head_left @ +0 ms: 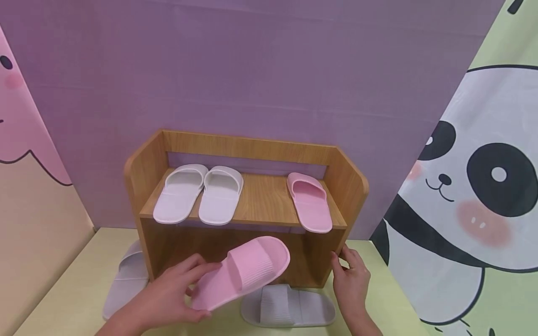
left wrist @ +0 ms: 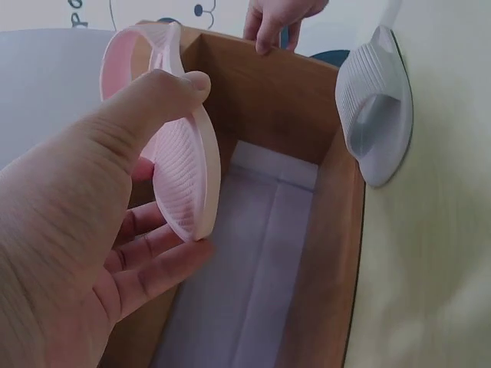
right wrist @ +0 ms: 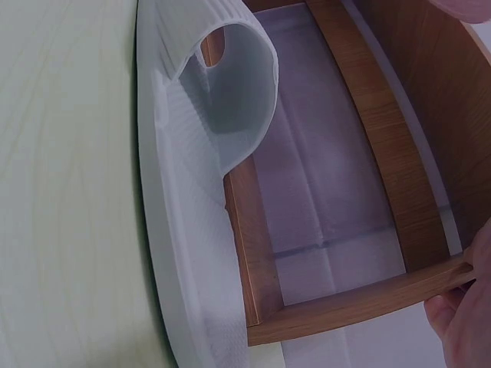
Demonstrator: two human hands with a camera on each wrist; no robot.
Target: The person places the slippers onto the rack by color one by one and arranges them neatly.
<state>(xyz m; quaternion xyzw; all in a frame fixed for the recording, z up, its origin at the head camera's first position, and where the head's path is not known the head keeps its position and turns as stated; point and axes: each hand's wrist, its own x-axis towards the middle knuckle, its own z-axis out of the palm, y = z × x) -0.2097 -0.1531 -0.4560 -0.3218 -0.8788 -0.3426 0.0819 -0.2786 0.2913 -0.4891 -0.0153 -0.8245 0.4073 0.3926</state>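
My left hand [head_left: 168, 294] holds a pink slipper [head_left: 252, 266] by its heel end, thumb on one side and fingers on the other. The slipper is tilted in the air before the lower opening of a wooden shoe rack [head_left: 252, 145], toe pointing up to the right. At the rack's right side panel, my right hand [head_left: 354, 282] pinches the front edge; the left wrist view shows this hand [left wrist: 280, 19] at the panel too. Another pink slipper [head_left: 313, 207] lies at the right of the upper shelf. Two white slippers [head_left: 178, 196] lie side by side at its left.
A light grey slipper [head_left: 308, 308] lies sideways on the pale table in front of the rack. Another greyish slipper [head_left: 126, 284] lies beside the rack's left panel. Behind the rack hangs a purple backdrop [head_left: 260, 70], with a panda-printed wall [head_left: 454, 242] at right.
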